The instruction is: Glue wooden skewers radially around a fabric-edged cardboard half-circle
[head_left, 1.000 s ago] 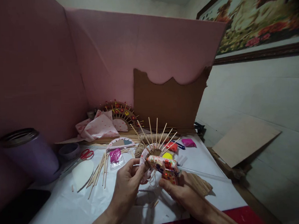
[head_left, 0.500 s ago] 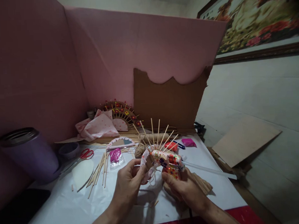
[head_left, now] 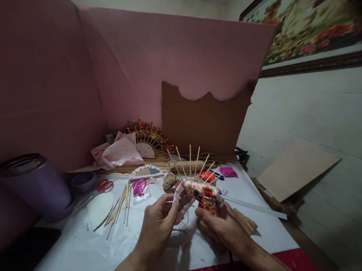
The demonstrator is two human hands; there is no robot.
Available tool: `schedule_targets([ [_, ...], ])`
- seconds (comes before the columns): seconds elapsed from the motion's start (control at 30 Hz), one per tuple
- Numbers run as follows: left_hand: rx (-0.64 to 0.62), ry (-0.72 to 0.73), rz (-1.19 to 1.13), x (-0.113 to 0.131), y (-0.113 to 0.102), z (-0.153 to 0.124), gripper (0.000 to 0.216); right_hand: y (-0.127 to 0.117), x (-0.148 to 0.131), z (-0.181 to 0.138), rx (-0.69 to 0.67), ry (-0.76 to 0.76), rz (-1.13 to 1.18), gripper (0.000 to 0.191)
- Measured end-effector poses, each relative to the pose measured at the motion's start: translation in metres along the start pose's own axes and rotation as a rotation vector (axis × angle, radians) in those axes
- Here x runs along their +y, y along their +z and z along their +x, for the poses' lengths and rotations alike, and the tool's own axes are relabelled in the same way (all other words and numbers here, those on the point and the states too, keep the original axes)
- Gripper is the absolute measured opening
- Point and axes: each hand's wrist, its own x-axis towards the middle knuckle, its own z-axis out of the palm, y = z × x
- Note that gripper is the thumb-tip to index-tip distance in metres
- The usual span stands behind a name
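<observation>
My left hand [head_left: 157,225] pinches a small half-round craft piece [head_left: 184,190] wrapped in pink cloth, with several thin wooden sticks fanning up out of it. My right hand [head_left: 220,226] grips a glue gun [head_left: 204,195] covered in a red flowered pattern, its nozzle against the piece's right side. A clear glue stick [head_left: 251,206] trails from the gun's back to the right. Both hands hover just above the white table cover [head_left: 83,245].
On the table lie loose wooden sticks [head_left: 119,203], red scissors [head_left: 104,185], a twine ball [head_left: 169,179], pink and red packets, a white oval [head_left: 100,208] and pink cloth [head_left: 118,153]. A purple tumbler [head_left: 34,185] stands left. A finished fan piece [head_left: 146,137] and brown cardboard [head_left: 204,122] lean at the back.
The glue gun has shifted right and up along the piece's edge, and the stick fan has tilted slightly away from me. My left hand kept its pinch.
</observation>
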Motion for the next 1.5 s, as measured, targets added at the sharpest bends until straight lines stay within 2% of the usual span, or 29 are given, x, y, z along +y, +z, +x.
schedule_targets([
  [0.37, 0.015, 0.008, -0.002, 0.0, -0.001, -0.001, 0.024, 0.003, 0.007, -0.003, 0.008, -0.032, 0.026, 0.029],
  [0.73, 0.008, 0.015, 0.012, 0.001, 0.0, -0.001, 0.024, 0.0, -0.004, 0.0, 0.063, -0.048, -0.026, 0.028],
  [1.13, 0.012, 0.008, -0.019, 0.001, 0.0, 0.0, 0.024, 0.003, 0.006, -0.003, 0.006, 0.035, -0.019, 0.035],
  [1.27, 0.01, 0.002, -0.03, 0.005, 0.001, -0.001, 0.025, 0.004, 0.002, -0.007, 0.013, 0.05, -0.006, 0.031],
  [1.5, 0.024, 0.01, -0.008, 0.004, 0.002, 0.001, 0.024, 0.005, 0.0, -0.006, 0.07, -0.018, 0.009, 0.027],
])
